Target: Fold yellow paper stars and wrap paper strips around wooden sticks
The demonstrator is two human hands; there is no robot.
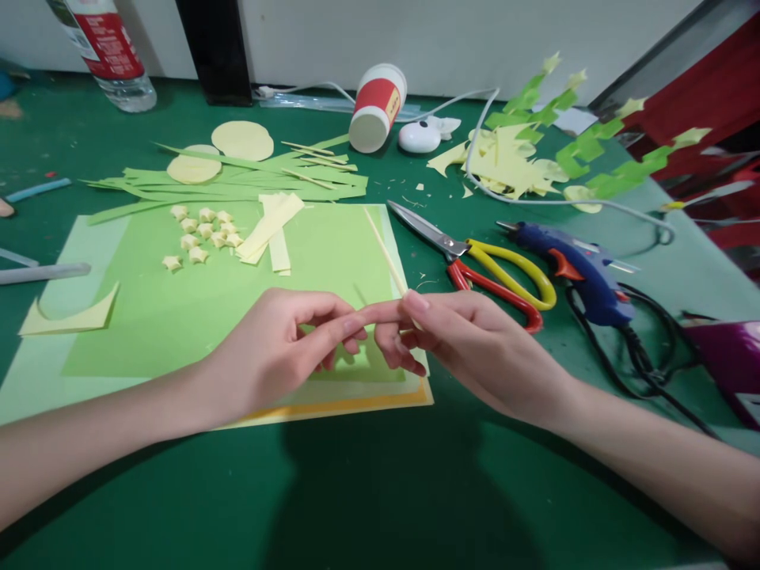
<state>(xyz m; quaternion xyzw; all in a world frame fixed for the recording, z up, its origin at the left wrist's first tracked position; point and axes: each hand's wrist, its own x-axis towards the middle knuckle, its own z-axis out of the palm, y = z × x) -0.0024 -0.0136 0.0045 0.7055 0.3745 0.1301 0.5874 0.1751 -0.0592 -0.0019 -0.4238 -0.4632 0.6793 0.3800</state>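
My right hand pinches a thin pale-yellow stick between thumb and index finger, its far end slanting up and left over the green paper sheets. My left hand is closed, thumb against the fingers, and its tips meet the tip of my right index finger. Whatever sits between those left fingertips, if anything, is hidden. Beyond my left hand, several small folded paper stars lie on the sheets beside some pale-yellow paper strips.
Right of the sheets lie scissors and a blue glue gun with its cord. Behind are green paper strips, a tipped paper cup, a white earbud case, yellow paper scraps and a water bottle.
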